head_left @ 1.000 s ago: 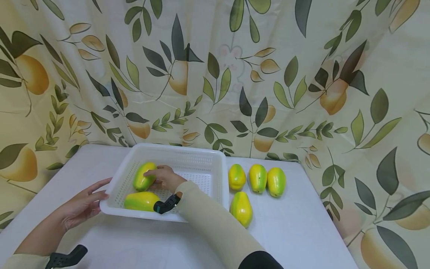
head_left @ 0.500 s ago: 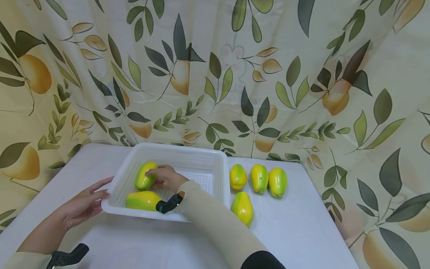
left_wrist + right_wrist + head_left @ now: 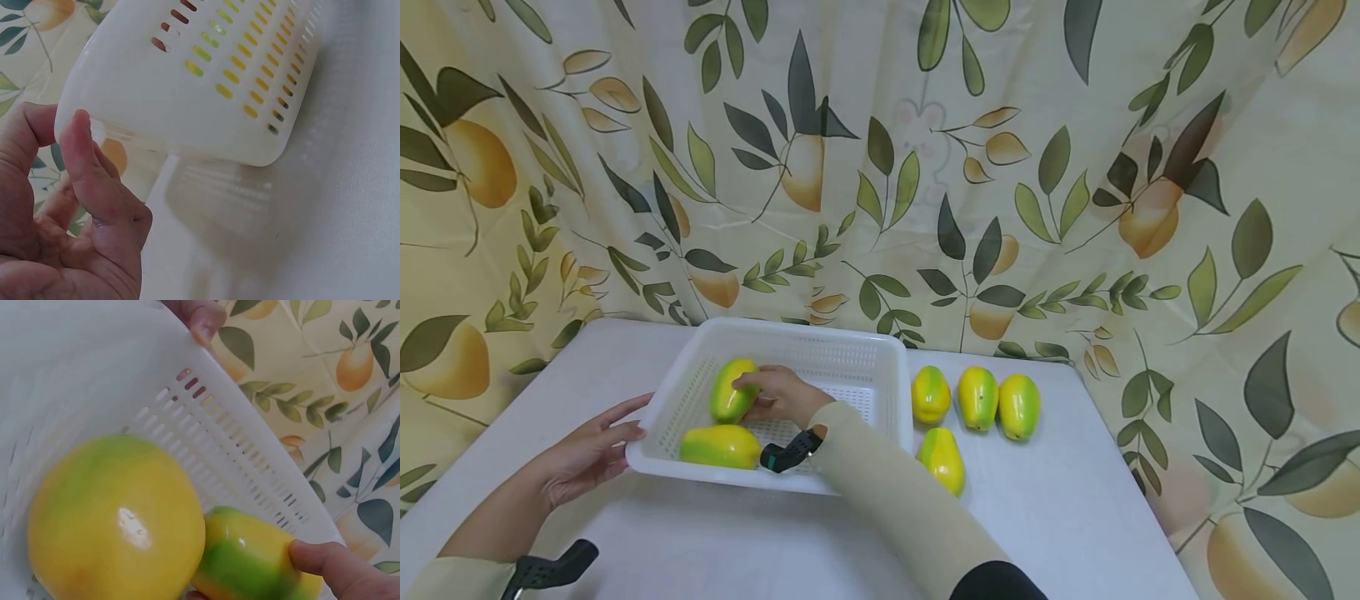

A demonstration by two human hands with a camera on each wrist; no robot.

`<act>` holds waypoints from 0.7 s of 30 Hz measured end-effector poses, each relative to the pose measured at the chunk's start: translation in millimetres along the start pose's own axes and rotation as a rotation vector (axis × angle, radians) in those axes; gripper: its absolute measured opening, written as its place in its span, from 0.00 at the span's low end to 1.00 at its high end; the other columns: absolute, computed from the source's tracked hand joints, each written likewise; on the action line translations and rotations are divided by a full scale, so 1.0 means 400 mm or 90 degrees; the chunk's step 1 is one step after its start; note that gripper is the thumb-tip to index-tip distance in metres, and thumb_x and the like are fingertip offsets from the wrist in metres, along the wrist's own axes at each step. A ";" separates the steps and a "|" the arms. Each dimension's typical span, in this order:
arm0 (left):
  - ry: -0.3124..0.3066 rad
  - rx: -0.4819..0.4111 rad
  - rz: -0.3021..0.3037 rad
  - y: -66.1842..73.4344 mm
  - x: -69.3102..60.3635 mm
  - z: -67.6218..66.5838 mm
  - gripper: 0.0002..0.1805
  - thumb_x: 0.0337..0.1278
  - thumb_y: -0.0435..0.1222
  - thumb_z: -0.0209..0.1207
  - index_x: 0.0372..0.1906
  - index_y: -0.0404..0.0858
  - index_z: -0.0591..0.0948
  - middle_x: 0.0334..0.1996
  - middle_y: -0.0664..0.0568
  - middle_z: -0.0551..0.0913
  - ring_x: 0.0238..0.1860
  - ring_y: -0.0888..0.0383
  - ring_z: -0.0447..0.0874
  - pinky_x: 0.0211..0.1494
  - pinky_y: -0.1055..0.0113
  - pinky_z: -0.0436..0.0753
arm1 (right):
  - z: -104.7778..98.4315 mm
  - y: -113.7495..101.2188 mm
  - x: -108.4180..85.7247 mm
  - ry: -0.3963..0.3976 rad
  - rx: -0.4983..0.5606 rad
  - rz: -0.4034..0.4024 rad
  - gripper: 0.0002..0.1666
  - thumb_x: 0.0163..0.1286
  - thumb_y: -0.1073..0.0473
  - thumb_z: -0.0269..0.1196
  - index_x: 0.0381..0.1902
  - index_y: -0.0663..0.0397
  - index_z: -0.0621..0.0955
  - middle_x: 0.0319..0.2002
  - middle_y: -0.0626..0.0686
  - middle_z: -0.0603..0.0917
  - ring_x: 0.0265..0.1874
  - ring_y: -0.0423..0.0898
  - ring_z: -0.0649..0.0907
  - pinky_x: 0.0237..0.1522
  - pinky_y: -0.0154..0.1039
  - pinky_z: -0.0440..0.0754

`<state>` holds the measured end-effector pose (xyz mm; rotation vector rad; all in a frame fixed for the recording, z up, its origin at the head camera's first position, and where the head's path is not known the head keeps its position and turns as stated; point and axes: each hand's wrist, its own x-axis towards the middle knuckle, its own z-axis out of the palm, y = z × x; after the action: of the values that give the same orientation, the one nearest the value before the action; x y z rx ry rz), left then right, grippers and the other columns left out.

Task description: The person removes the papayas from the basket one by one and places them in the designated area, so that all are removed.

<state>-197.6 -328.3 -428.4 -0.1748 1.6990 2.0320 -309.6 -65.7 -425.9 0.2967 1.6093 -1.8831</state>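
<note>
A white perforated plastic basket [image 3: 820, 335] sits on the table, and my left hand [image 3: 583, 457] pinches its left rim between thumb and fingers. In the left wrist view that hand [image 3: 81, 206] is at the basket's corner. Inside the basket, my right hand [image 3: 782, 393] grips a yellow-green papaya [image 3: 730, 392], fingers on its right side. The right wrist view shows the thumb [image 3: 325, 562] against this papaya [image 3: 250, 556]. A second papaya [image 3: 718, 447] lies in front of it, near the basket's front left corner; it looms large [image 3: 119, 519] in the right wrist view.
Right of the basket, several more papayas rest on the white-covered table [image 3: 1060, 517]: one [image 3: 931, 395] by the basket's side, a pair [image 3: 977, 398] beside it, and one nearer [image 3: 942, 460], partly behind the right sleeve. A leaf-and-fruit patterned curtain [image 3: 880, 167] hangs behind.
My right hand has shifted slightly to the right inside the basket, and the gripped papaya has moved with it and stands more upright. My left hand keeps its place on the rim.
</note>
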 end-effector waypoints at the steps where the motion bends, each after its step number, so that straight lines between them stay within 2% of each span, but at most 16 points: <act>1: -0.002 -0.004 0.001 0.000 0.000 0.001 0.24 0.69 0.35 0.55 0.46 0.76 0.80 0.44 0.59 0.84 0.46 0.51 0.88 0.42 0.69 0.87 | -0.004 -0.002 -0.002 -0.002 0.001 0.002 0.19 0.59 0.65 0.70 0.49 0.56 0.81 0.46 0.56 0.78 0.46 0.54 0.78 0.55 0.51 0.84; 7: -0.019 -0.021 0.007 -0.004 0.001 0.000 0.24 0.70 0.35 0.53 0.46 0.76 0.80 0.45 0.60 0.84 0.46 0.51 0.88 0.42 0.70 0.87 | -0.032 -0.005 -0.007 -0.016 -0.022 -0.010 0.18 0.61 0.63 0.69 0.49 0.56 0.81 0.47 0.55 0.79 0.47 0.54 0.78 0.55 0.51 0.84; 14: -0.016 -0.018 0.000 -0.003 0.003 0.001 0.24 0.70 0.35 0.53 0.45 0.76 0.81 0.44 0.60 0.84 0.45 0.52 0.88 0.40 0.73 0.86 | -0.064 -0.012 -0.018 -0.017 -0.016 0.001 0.22 0.62 0.63 0.68 0.54 0.57 0.80 0.48 0.56 0.79 0.48 0.56 0.78 0.55 0.52 0.84; 21: -0.019 -0.016 -0.005 -0.002 0.002 -0.001 0.24 0.70 0.34 0.53 0.44 0.76 0.81 0.43 0.59 0.84 0.44 0.52 0.88 0.39 0.72 0.86 | -0.094 -0.017 -0.038 -0.024 -0.023 -0.007 0.22 0.62 0.62 0.69 0.54 0.55 0.80 0.49 0.56 0.80 0.48 0.56 0.78 0.52 0.52 0.85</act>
<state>-198.0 -328.3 -429.7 -0.1591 1.6532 2.0408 -310.4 -25.0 -420.6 0.2370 1.6213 -1.8541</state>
